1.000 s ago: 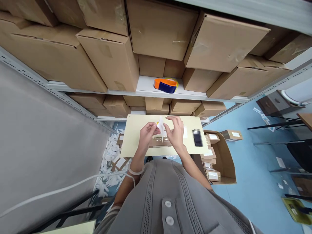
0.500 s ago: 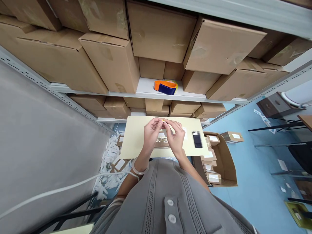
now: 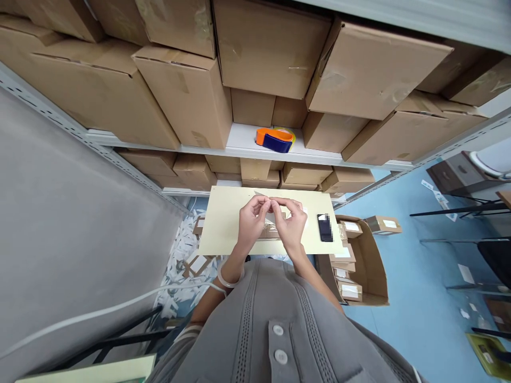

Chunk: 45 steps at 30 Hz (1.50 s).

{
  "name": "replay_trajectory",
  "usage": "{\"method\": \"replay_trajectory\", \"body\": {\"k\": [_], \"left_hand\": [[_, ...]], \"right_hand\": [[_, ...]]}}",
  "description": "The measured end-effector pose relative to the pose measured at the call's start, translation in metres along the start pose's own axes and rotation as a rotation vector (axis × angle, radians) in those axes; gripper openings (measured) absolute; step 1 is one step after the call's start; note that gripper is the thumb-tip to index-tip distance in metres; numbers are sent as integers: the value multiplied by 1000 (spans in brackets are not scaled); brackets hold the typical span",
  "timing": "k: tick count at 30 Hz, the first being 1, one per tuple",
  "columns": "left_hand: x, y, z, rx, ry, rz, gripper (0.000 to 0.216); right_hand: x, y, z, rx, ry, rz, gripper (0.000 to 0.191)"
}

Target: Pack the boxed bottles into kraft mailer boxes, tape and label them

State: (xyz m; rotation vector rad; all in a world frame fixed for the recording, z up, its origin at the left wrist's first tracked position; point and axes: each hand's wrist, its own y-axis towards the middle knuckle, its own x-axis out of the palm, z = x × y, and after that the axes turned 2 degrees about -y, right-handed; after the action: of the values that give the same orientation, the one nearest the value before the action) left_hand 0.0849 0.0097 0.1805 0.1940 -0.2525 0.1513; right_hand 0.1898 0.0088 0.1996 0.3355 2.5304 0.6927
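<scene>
Over the pale yellow tabletop (image 3: 223,218), my left hand (image 3: 252,221) and my right hand (image 3: 290,223) meet with their fingertips pinched together. Between them is a thin, pale grey sheet (image 3: 270,217), with one corner sticking up past the left fingers. Fingers cover most of it, and whether it is a label I cannot tell. Beneath the hands a small taped cardboard box (image 3: 268,232) lies on the tabletop, partly hidden by both hands. To the right of my right hand lies a black phone (image 3: 324,229).
Cardboard boxes (image 3: 275,48) fill the shelves ahead. An orange and blue tape dispenser (image 3: 275,140) sits on the middle shelf (image 3: 243,135). Right of the table, a large open carton (image 3: 375,276) holds several labelled boxes. Paper scraps (image 3: 179,266) cover the floor at left.
My hands have shifted slightly right in view. A corner of the grey sheet now shows above the left fingers, and the small yellow spot at the fingertips is gone from view.
</scene>
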Motion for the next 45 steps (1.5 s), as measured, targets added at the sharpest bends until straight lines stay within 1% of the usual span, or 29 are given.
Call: {"method": "replay_trajectory", "body": {"k": [6, 12, 17, 22, 29, 37, 45], "left_hand": [[-10, -7, 2, -19, 48, -3, 21], [-31, -9, 0, -47, 72, 89, 19], [-53, -9, -3, -7, 121, 158, 18], [-73, -12, -5, 10, 144, 242, 21], [-97, -16, -3, 38, 200, 350, 22], [-117, -30, -4, 50, 211, 470, 27], [-134, -46, -2, 51, 213, 572, 27]], "right_hand": [[3, -2, 6, 106, 21, -4, 18], [2, 5, 15, 216, 79, 26, 24], [0, 11, 15, 263, 176, 30, 23], [-1, 13, 9, 265, 222, 56, 21], [-2, 15, 6, 255, 211, 97, 27], [4, 13, 15, 256, 219, 127, 30], [8, 10, 18, 242, 257, 99, 29]]}}
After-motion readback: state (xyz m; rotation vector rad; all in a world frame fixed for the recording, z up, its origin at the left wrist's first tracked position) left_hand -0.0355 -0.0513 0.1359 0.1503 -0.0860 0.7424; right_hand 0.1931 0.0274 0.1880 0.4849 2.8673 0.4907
